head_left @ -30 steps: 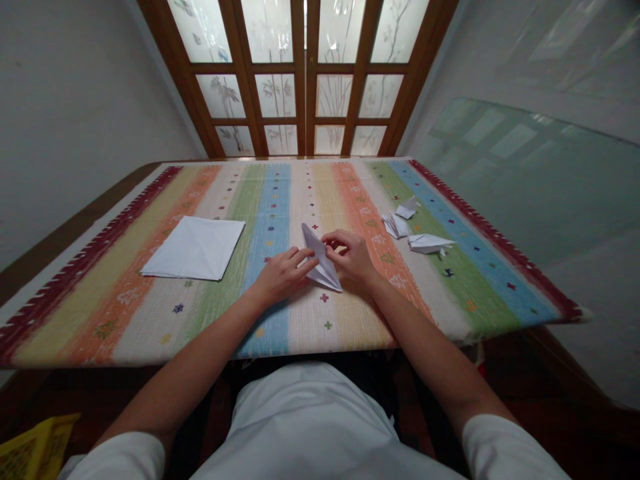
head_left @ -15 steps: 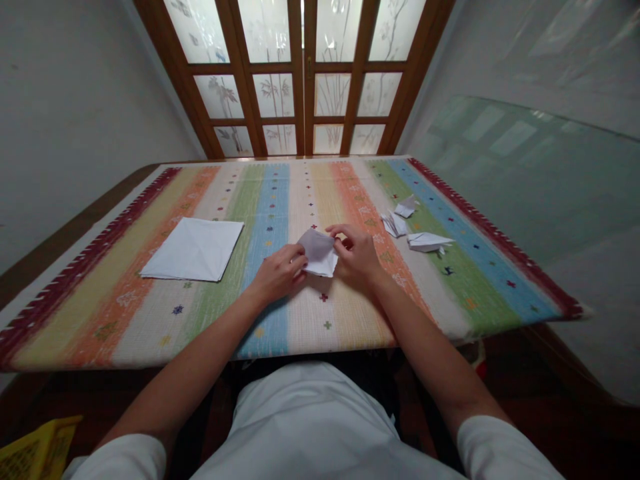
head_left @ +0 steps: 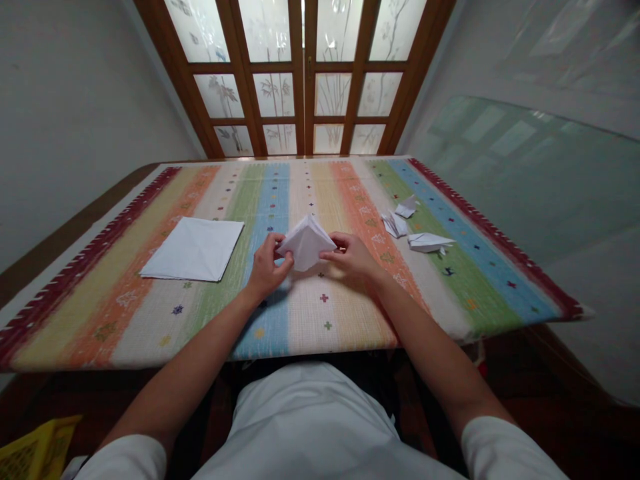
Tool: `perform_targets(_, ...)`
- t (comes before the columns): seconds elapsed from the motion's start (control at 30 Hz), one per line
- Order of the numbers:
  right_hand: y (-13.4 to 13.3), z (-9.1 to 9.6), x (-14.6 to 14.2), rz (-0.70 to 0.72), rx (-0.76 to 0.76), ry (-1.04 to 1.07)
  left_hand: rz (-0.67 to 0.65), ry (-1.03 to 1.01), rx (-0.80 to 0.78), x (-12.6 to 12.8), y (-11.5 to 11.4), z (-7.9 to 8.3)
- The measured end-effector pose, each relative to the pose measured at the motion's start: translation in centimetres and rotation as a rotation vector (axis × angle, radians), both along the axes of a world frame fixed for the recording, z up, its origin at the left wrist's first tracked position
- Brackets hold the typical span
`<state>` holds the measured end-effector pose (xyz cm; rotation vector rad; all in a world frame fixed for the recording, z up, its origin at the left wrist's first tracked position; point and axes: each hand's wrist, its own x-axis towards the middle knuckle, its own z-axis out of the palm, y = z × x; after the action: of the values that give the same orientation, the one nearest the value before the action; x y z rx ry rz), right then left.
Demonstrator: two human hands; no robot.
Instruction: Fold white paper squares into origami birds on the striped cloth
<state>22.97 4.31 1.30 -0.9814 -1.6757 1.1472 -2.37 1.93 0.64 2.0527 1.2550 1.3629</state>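
A folded white paper piece [head_left: 305,243] is held up slightly above the striped tablecloth [head_left: 345,327], opened out into a peaked, diamond-like shape. My left hand [head_left: 269,263] pinches its left corner, and my right hand [head_left: 354,258] grips its right corner. Further left lies a flat folded white paper square [head_left: 193,249], out of reach of either hand's fingers. To the right of my right hand sit a folded paper bird [head_left: 429,243] and two smaller crumpled paper folds [head_left: 395,225] [head_left: 407,207].
The cloth-covered table ends at a wooden edge, with a wooden door of frosted glass panes [head_left: 305,73] beyond it. A large glass panel [head_left: 525,173] stands at the right. A yellow object [head_left: 35,459] sits low at the bottom left.
The paper has been lifted and spread from a flatter, narrower fold into a peaked shape. My left hand has moved to its left corner. The pieces on the table have not moved.
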Motion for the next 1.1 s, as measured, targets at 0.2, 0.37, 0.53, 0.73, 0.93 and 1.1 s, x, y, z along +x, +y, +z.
perform_targets(0.2,0.0,-0.5,-0.2,0.017,-0.119,0.122,-0.167,-0.072,-0.126,0.1,-0.2,0.3)
perform_targets(0.37,0.0,-0.5,-0.2,0.047,-0.173,0.192,-0.261,0.093,-0.224,-0.2,-0.7,0.8)
perform_targets(0.53,-0.2,-0.7,-0.4,0.059,-0.178,0.205,-0.261,0.172,-0.262,-0.1,-0.9,0.7)
perform_targets(0.73,-0.1,-1.0,-0.7,0.027,-0.169,0.216,-0.352,0.141,-0.279,0.0,-1.0,0.8)
perform_targets(0.93,-0.2,-1.5,-1.4,-0.035,-0.145,0.217,-0.248,0.096,-0.245,0.1,-0.7,0.5)
perform_targets(1.1,-0.4,-1.3,-1.8,-0.051,-0.122,0.216,-0.242,-0.087,-0.247,0.5,-0.1,-0.1)
